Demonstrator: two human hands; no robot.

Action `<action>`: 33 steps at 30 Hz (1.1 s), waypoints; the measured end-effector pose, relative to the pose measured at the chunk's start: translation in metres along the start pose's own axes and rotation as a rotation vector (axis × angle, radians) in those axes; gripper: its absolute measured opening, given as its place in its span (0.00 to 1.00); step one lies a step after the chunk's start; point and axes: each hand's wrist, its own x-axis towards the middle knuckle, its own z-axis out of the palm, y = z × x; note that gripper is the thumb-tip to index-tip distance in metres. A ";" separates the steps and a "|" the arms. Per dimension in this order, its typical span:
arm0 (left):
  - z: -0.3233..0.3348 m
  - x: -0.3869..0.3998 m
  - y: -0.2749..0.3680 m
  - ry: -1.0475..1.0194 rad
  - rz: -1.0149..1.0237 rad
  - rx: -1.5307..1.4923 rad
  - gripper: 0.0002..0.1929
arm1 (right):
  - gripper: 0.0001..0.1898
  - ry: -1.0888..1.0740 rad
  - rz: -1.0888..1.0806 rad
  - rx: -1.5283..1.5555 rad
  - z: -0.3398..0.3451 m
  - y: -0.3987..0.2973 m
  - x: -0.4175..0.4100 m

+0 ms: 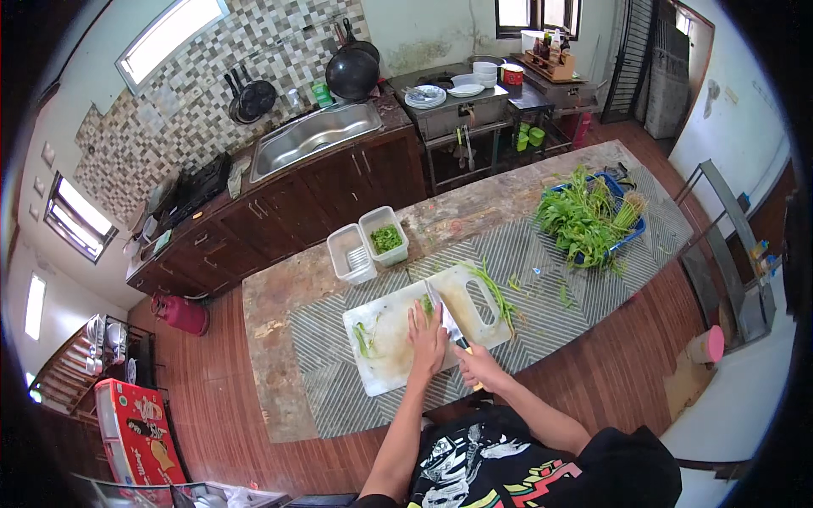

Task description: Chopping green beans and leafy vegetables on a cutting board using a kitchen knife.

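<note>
On a white plastic cutting board [394,355], my left hand [427,336] lies with extended fingers over a small pile of chopped greens [427,306]. Just to its right, my right hand [477,367] grips the handle of a kitchen knife [447,317], whose blade rests beside the left fingertips. A few loose leaves [363,340] lie at the board's left side. Long green stems [494,289] lie across its right end, by the handle opening. Whether the left fingers touch the blade is hard to tell.
Behind the board stand an empty clear plastic container [351,254] and another holding chopped greens [386,239]. A blue basket [635,235] heaped with leafy greens [575,222] stands at the table's right. Scraps lie on the striped table covering [546,317].
</note>
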 end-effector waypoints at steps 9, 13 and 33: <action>0.006 0.018 -0.030 -0.021 -0.046 0.093 0.29 | 0.11 -0.038 0.096 -0.013 -0.020 0.001 0.000; -0.001 0.018 -0.012 0.025 -0.005 0.128 0.31 | 0.11 -0.014 0.030 -0.060 -0.021 0.005 -0.005; 0.005 -0.005 -0.034 0.072 0.039 0.253 0.39 | 0.09 -0.070 0.117 0.054 -0.007 0.010 -0.012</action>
